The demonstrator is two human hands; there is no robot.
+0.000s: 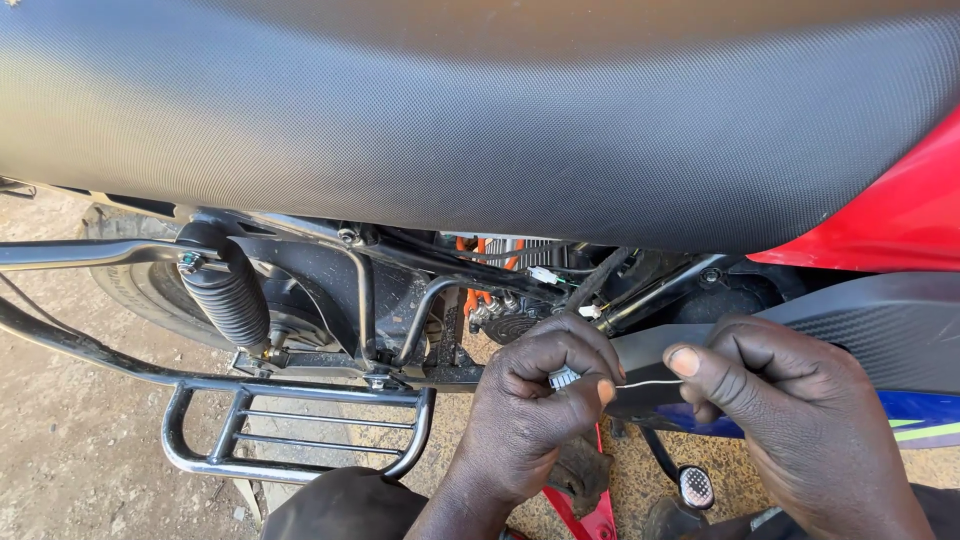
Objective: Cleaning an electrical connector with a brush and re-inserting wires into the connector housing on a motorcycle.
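My left hand [535,400] is closed around a small white ribbed part, maybe a connector [563,378], beside the motorcycle frame. A thin white wire [650,383] runs from it to my right hand [790,420], which pinches the wire's other end between thumb and forefinger. Both hands hover just below the black textured seat [480,110], in front of a black side panel [860,330]. What the wire joins behind the fingers is hidden.
A black rear shock absorber [228,300] and a tubular footrest rack [300,425] sit to the left. Red bodywork [890,215] is at the right. Orange and white wiring [500,260] shows under the seat. Dirt ground [70,440] lies below, and a foot pedal [696,486].
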